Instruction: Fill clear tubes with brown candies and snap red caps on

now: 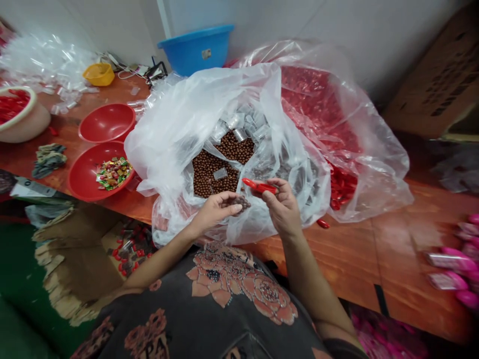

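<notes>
My left hand [215, 209] is cupped palm up, its fingers curled round a small clear packet of brown balls [241, 202]. My right hand [281, 205] pinches a red plastic piece [259, 186] at its right end, level and just above the packet. Both hands hover over the near edge of a large clear plastic bag [179, 124] that holds a heap of small brown balls [217, 167] and several small clear packets [243, 122].
A second clear bag [374, 149] of red pieces sits behind on the right. Red bowls [107, 122], one with coloured candies [113, 172], stand left on the wooden table [355, 249]. A blue tub [198, 47] is behind. Cardboard box with red pieces [130, 247] below left. Pink items [454, 269] right.
</notes>
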A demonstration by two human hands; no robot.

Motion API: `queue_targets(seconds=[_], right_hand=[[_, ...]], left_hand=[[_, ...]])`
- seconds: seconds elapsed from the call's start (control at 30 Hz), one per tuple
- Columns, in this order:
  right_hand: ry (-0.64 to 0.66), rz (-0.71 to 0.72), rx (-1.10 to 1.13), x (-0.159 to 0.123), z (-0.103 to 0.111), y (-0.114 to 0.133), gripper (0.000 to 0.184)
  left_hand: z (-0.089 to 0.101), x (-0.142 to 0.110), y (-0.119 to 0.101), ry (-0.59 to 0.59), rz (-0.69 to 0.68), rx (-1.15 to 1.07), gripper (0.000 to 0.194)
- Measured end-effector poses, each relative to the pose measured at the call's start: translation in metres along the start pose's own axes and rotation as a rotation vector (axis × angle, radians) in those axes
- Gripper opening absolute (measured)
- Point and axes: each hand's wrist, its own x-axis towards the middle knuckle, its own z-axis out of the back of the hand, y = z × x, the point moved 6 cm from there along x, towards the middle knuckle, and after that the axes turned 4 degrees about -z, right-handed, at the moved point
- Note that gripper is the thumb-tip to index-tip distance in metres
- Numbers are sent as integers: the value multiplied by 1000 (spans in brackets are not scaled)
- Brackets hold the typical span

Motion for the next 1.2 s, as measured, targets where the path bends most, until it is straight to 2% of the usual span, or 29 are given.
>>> queue_targets(seconds=[0.1, 0.17, 0.23, 0.33, 0.43, 0.5, 0.6, 0.7, 0.87, 1.0, 1.2], right_hand=[[-111, 183, -392, 3, 19, 19, 33], [-45, 326, -689, 2, 20, 34, 35], [85, 398, -862, 0, 14, 41, 43], [183, 329, -778, -2, 4, 39, 51], [146, 217, -551, -4, -8, 28, 34], [81, 210, -485, -5, -15, 23, 24], [-30, 281, -485, -9, -23, 22, 22], [-76, 374, -550, -15, -29, 20, 26], [-13, 588, -701, -22, -35, 15, 48], [20, 633, -698, -24, -33, 16, 48], [25, 721, -702, -28, -34, 24, 56]], left_hand=[[5, -3, -2, -17, -28, -7, 37], [10, -3, -3, -40, -56, 4, 38], [14, -2, -3, -60, -76, 32, 38], [17, 0, -2, -78, -92, 118, 39], [16, 2, -4, -82, -135, 252, 34], [14, 2, -6, -82, -165, 328, 32], [12, 2, -4, -115, -160, 341, 33], [12, 3, 1, -153, -136, 258, 33], [15, 1, 10, -211, -111, 138, 35], [13, -3, 11, -190, -132, 149, 35], [15, -7, 3, -207, -219, 296, 30]])
